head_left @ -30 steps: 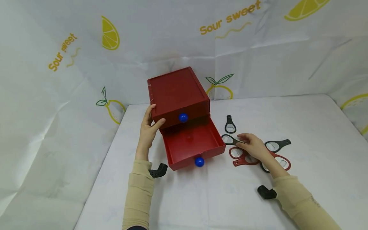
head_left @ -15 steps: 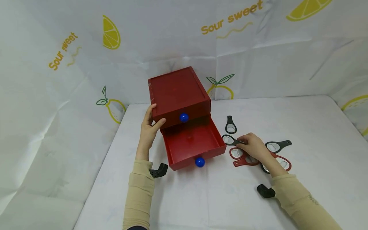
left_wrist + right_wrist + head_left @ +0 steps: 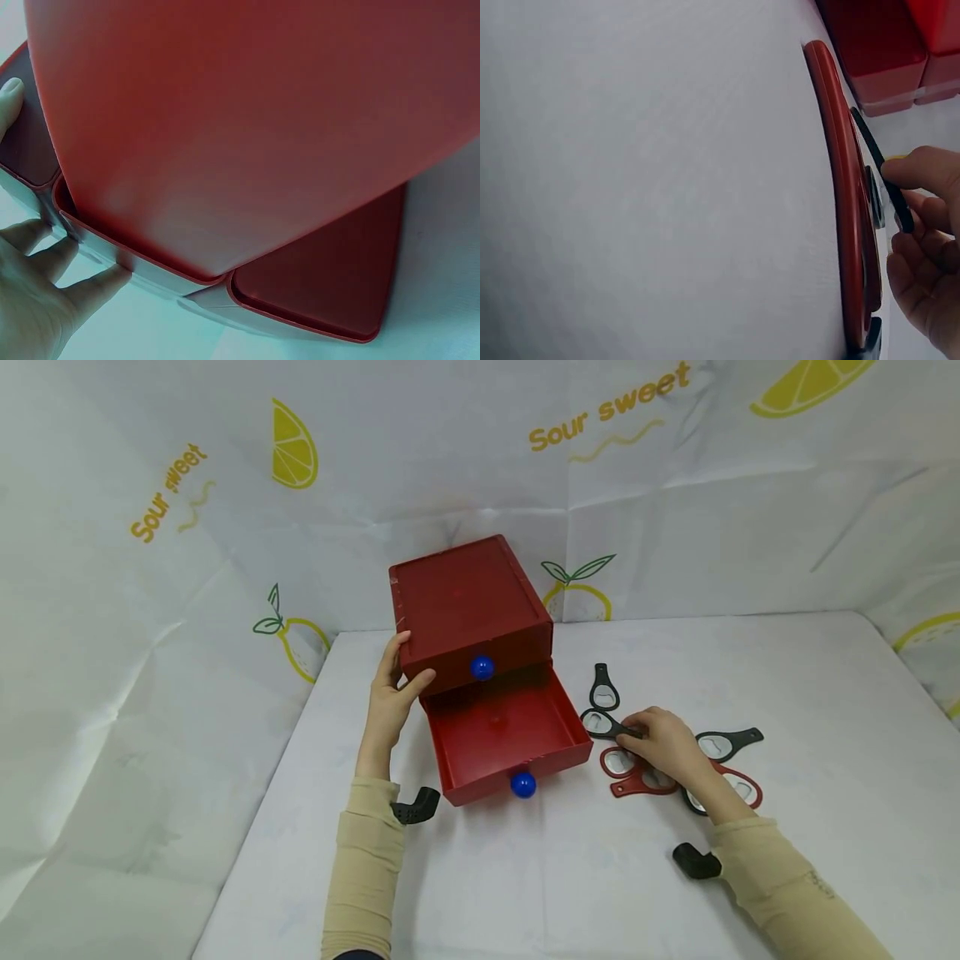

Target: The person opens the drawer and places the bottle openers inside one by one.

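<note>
A red drawer box (image 3: 465, 602) stands at the middle back, its lower drawer (image 3: 498, 727) pulled out and holding nothing. My left hand (image 3: 385, 706) grips the box's front left corner, fingers on the side and thumb at the front. In the left wrist view, several fingertips (image 3: 124, 261) rest along the red side wall. Right of the drawer, my right hand (image 3: 663, 743) pinches the handle of a black bottle opener (image 3: 597, 722). The right wrist view shows that black handle (image 3: 896, 199) between thumb and fingers, edge-on.
Another black bottle opener (image 3: 603, 695) lies just behind the held one. Red bottle openers (image 3: 633, 787) lie below the right hand, partly covered by it. More lie by the wrist, among them a black bottle opener (image 3: 716, 745). A blue knob (image 3: 522, 785) juts from the drawer front.
Both hands keep their places: the left on the box corner, the right at the black bottle opener's handle, its fingers slightly more closed. The head view has shifted slightly.
</note>
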Demonstrator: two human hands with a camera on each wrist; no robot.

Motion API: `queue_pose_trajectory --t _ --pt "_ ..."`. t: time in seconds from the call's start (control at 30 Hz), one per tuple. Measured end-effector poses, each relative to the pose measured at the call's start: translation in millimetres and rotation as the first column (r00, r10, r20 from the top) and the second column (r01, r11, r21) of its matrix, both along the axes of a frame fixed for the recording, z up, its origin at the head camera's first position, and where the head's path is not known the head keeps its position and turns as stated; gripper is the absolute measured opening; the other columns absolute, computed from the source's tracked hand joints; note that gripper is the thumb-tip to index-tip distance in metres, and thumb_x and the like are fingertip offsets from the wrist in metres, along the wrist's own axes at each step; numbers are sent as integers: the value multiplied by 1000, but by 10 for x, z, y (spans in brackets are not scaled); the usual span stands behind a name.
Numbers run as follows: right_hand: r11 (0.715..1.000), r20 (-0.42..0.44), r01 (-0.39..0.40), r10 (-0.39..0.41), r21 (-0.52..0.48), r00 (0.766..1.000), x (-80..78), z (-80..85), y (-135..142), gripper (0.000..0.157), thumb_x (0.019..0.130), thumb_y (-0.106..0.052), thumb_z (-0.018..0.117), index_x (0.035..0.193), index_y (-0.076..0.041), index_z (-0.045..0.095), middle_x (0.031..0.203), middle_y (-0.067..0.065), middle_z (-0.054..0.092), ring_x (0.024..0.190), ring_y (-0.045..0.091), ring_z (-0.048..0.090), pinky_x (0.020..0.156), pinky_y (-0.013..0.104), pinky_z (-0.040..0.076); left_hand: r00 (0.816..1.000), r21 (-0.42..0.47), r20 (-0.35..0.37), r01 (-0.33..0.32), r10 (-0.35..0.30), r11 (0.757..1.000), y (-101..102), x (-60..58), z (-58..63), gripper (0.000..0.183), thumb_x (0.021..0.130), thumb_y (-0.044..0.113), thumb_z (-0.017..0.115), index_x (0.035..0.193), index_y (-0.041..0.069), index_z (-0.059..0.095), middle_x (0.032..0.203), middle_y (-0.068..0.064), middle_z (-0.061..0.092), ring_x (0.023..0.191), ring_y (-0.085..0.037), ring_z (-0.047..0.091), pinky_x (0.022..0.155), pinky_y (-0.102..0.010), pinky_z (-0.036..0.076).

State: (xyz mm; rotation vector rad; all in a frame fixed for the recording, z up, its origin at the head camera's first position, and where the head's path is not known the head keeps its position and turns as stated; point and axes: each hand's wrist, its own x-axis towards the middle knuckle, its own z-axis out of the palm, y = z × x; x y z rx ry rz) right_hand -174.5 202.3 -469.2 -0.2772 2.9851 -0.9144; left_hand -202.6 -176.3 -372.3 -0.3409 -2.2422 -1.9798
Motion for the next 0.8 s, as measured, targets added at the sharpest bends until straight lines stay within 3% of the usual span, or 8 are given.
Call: queue_pose_trajectory --t 0.13,0.43,0.6,0.7,0.8 --pt "1000 -2 7 -7 -6 1000 23 53 6 29 83 -21 67 102 0 67 97 18 63 78 22 53 67 32 44 1000 -3 6 -1 1 1000 2 4 -7 57 90 6 58 140 18 33 146 -5 38 124 -22 41 102 -44 39" --pt "996 -54 8 -13 -89 998 96 263 25 27 84 -21 66 102 -1 67 100 17 64 89 29 57 75 42 49 1000 -1 -1 -2 2 1000 2 0 -13 57 90 7 59 140 18 33 146 -5 38 124 -21 41 102 -45 39" --pt "991 -128 13 -31 -136 991 133 406 37 24 82 -20 69 99 -3 68 95 14 66 88 30 59 72 35 47 1000 1 -3 3 -3 1000 -2 -10 -19 57 90 7 59 140 19 33 146 -4 38 125 -21 41 102 -45 39" --pt "987 -162 15 -41 -160 986 152 499 35 23 82 -22 70 98 -5 69 93 10 66 87 24 59 72 33 45 1000 2 -10 3 -3 1000 -6 -14 -23 57 90 7 58 140 19 33 146 -4 38 125 -21 41 102 -45 39" --pt "982 -169 12 -44 -187 985 183 586 21 22 82 -25 70 98 -9 69 93 6 66 86 11 55 72 30 44 1000 1 -13 2 -2 1000 -6 -12 -22 57 90 7 58 140 19 33 146 -5 38 125 -21 41 102 -46 39"
